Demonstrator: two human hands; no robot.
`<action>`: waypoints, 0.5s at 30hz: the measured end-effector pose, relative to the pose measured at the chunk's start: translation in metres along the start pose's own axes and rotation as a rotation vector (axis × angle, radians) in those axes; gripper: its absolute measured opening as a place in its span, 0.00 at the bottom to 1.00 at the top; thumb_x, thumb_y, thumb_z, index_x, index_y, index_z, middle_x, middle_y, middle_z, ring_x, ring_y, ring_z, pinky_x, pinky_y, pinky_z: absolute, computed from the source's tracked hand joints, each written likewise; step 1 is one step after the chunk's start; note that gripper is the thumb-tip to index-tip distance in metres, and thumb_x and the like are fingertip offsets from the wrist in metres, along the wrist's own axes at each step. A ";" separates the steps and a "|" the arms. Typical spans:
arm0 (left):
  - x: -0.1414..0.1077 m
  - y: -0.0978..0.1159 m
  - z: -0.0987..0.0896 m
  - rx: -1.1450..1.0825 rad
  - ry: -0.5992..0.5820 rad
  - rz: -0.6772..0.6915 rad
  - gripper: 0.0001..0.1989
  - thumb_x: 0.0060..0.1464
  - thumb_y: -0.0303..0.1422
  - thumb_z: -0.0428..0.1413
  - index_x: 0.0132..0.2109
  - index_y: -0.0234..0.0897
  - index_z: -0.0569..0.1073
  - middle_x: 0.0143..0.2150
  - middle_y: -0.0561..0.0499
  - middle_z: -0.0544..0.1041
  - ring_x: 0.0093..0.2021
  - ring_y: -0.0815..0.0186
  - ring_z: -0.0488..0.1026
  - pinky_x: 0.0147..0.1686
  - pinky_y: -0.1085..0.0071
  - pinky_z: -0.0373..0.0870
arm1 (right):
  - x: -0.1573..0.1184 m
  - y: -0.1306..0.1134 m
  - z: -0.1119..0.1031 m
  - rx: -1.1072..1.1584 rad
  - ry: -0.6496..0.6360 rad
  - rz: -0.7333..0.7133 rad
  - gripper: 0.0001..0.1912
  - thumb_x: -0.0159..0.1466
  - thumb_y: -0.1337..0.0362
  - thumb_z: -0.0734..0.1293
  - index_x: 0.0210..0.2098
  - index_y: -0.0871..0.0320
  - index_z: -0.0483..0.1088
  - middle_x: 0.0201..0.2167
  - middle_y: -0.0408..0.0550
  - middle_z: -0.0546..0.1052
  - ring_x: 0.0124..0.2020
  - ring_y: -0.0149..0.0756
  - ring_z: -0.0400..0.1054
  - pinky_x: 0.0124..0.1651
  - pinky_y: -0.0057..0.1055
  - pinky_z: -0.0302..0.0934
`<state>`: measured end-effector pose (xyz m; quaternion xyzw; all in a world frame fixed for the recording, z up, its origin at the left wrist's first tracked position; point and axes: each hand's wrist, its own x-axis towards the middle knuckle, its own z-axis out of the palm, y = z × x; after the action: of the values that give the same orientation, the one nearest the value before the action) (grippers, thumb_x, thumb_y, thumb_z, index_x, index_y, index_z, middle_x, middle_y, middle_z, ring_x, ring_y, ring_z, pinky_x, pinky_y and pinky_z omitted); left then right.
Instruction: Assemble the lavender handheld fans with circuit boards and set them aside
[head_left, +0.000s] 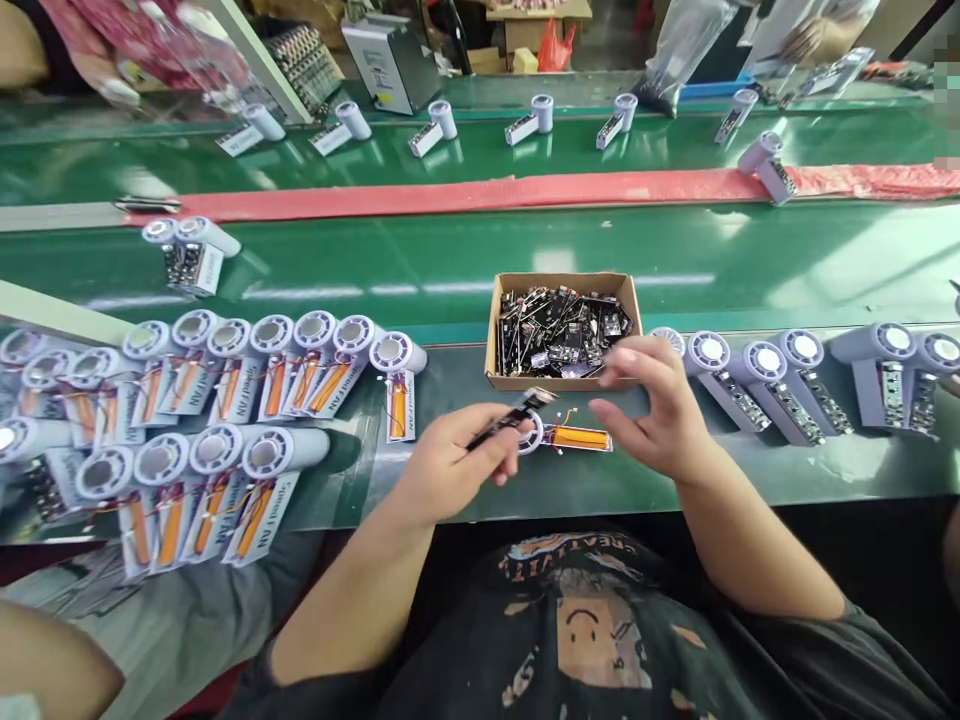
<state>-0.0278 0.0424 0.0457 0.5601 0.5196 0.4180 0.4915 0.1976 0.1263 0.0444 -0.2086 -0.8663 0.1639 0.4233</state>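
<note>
My left hand [469, 455] grips a slim black circuit board [511, 418], tilted up to the right, with a silvery end. Just beyond its fingers lies a handheld fan with its handle uncovered, showing an orange battery [581, 438] and thin wires; my left hand partly hides the round fan head [531, 432]. My right hand [660, 405] hovers beside the fan, thumb and fingers apart and nothing between them. Its fingertips are near the front right corner of a cardboard box [493, 340] holding many small black circuit boards [562, 325].
On the left stand rows of pale fans [274, 450] with orange batteries. Several fans with circuit boards fitted [761, 365] line the right. Across the green conveyor [360, 260] runs a red strip [465, 195], with more fans beyond it. Other people sit opposite and at my left.
</note>
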 end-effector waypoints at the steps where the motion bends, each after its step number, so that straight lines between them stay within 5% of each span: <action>1: -0.002 -0.006 0.000 -0.101 0.079 -0.027 0.16 0.61 0.45 0.55 0.42 0.35 0.75 0.21 0.55 0.73 0.18 0.70 0.68 0.19 0.74 0.67 | -0.010 0.002 0.006 -0.049 -0.036 0.046 0.21 0.65 0.71 0.66 0.57 0.50 0.65 0.42 0.47 0.73 0.41 0.37 0.68 0.43 0.36 0.64; 5: -0.014 -0.034 0.009 -0.250 0.311 0.028 0.15 0.60 0.46 0.56 0.40 0.37 0.72 0.23 0.55 0.72 0.23 0.70 0.69 0.24 0.72 0.68 | -0.040 0.005 0.032 -0.155 -0.384 0.048 0.10 0.66 0.69 0.65 0.46 0.52 0.74 0.37 0.46 0.77 0.37 0.37 0.68 0.40 0.37 0.60; 11: -0.017 -0.045 0.022 -0.023 0.304 0.109 0.07 0.58 0.26 0.51 0.35 0.41 0.61 0.33 0.53 0.76 0.35 0.67 0.73 0.39 0.67 0.69 | -0.044 -0.002 0.043 0.261 -0.313 0.367 0.09 0.66 0.72 0.64 0.38 0.57 0.76 0.34 0.47 0.77 0.37 0.32 0.72 0.41 0.30 0.65; 15: -0.003 -0.029 0.022 0.204 0.187 0.138 0.11 0.46 0.21 0.50 0.30 0.41 0.57 0.32 0.54 0.72 0.34 0.66 0.70 0.36 0.68 0.65 | -0.045 -0.011 0.035 0.163 -0.488 0.296 0.11 0.66 0.72 0.65 0.41 0.55 0.78 0.38 0.48 0.78 0.38 0.33 0.71 0.42 0.31 0.64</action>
<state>-0.0118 0.0366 0.0139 0.6001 0.5630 0.4464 0.3517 0.1921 0.0902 -0.0008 -0.2524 -0.8865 0.3384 0.1893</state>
